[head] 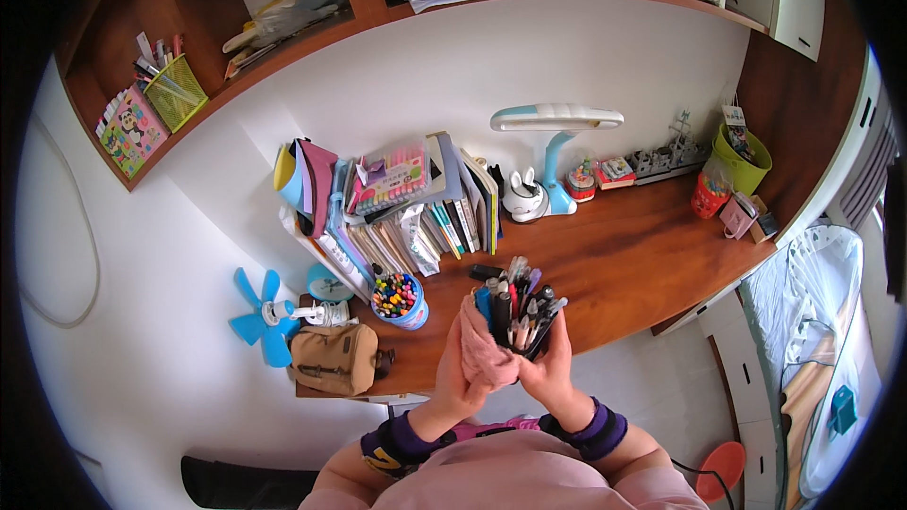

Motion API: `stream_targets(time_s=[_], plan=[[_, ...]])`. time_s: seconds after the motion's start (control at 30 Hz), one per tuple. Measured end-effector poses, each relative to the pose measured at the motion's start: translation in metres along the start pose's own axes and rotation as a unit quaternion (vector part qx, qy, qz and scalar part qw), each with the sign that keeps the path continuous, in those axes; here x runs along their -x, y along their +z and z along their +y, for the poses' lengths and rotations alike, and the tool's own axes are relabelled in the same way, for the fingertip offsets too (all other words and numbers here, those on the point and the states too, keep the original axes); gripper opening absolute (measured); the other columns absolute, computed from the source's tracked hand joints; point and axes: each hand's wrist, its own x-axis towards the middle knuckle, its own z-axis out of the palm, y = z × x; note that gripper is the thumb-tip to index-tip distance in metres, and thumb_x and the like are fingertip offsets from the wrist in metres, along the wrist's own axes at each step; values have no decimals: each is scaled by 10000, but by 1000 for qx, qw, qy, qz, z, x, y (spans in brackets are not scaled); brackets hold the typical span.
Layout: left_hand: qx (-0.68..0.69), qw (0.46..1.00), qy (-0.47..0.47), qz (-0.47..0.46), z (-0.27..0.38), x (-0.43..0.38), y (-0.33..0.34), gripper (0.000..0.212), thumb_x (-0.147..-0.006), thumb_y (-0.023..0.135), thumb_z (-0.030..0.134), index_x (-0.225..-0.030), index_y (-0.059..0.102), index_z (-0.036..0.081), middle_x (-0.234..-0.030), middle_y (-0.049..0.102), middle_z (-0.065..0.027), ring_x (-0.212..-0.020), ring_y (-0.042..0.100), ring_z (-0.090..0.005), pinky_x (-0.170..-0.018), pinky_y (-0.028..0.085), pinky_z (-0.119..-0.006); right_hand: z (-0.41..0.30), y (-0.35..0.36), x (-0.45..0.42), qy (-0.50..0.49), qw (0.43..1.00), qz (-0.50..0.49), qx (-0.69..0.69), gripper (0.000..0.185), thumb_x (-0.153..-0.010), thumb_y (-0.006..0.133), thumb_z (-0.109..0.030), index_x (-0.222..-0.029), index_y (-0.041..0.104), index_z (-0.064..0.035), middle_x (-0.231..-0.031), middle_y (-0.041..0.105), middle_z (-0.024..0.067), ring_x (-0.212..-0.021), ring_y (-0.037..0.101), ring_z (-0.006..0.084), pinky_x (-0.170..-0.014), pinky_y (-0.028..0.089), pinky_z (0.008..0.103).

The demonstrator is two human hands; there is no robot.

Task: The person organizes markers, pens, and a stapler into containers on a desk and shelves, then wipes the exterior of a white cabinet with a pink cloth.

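Both my hands are raised over the front edge of the wooden desk (609, 276). Between them is a dark pen holder (531, 350) packed with pens and markers (521, 297). My left hand (455, 375) presses a pink cloth (485, 350) against the holder's left side. My right hand (554, 368) grips the holder's right side, its thumb near the cloth. Most of the holder's body is hidden by the hands and cloth. Just behind the pens, a small black object (486, 272) lies on the desk. A blue-and-white tub of colored markers (418, 313) stands to the left.
Behind the tub stands a row of books (453, 227) with a marker case (393, 177) on top. A blue desk fan (266, 315) and a brown bag (336, 360) are at the left. A desk lamp (556, 156) and a green bin (758, 163) stand along the back. Shelves hang above.
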Motion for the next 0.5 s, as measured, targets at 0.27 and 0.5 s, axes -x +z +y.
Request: stream_targets(time_s=[0.27, 0.5], plan=[[128, 980, -129, -84, 5, -7, -60, 703, -860, 651, 283, -1449, 359, 36, -1253, 595, -93, -969, 570, -143, -837, 421, -285, -6, 31, 1, 20, 999, -40, -9, 720, -691, 847, -274, -1242, 480, 9, -1049, 637, 116, -946, 607, 182, -867, 497, 319], [-35, 982, -102, -156, 24, -28, -119, 858, -599, 781, 352, -1365, 509, 77, -1353, 576, -100, -1276, 521, -271, -1169, 294, -395, -7, 72, 0, 17, 988, -155, -12, 810, -673, 846, -355, -1301, 510, 31, -1087, 645, 151, -1012, 638, 226, -907, 491, 347]])
